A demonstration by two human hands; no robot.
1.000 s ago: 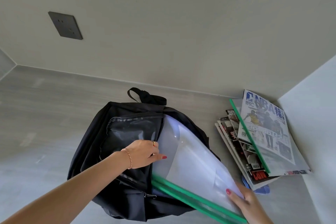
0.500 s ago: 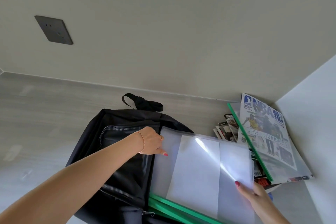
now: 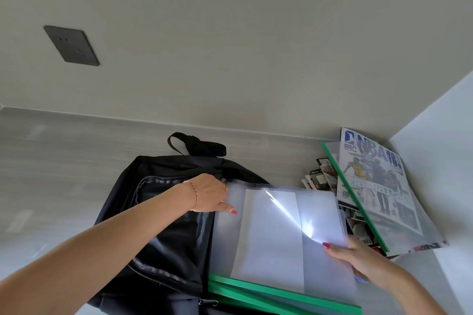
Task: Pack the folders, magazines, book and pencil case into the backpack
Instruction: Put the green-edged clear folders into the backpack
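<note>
Right hand (image 3: 358, 254): I see its fingers pinching the clear folder (image 3: 279, 240) at its right edge.
Left hand (image 3: 208, 193): holds the backpack (image 3: 163, 212) mouth open (fingers hidden).
Folder axis: green spine toward me, far edge entering.

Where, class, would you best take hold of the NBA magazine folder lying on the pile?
Probably by the green spine of the NBA magazine folder, coming from the left: that stiff edge faces the backpack, while the right side lies close to the white wall.
</note>
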